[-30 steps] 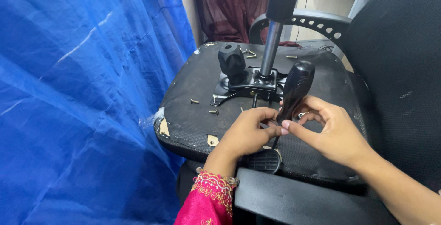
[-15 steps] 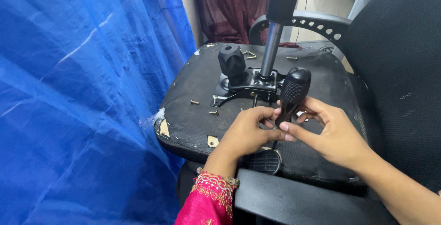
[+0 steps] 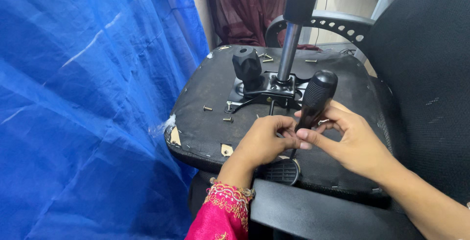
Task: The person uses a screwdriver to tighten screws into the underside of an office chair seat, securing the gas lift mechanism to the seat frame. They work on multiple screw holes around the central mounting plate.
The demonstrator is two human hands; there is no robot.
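Blue tarp (image 3: 88,98) beside upturned chair seat (image 3: 215,88)

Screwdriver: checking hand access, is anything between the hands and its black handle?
Nothing visible. The right hand and left hand already grip the screwdriver below its handle, above the upturned chair seat.

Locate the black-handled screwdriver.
In the head view, right of centre: the black-handled screwdriver stands upright between the left hand and right hand, just before the black metal bracket.
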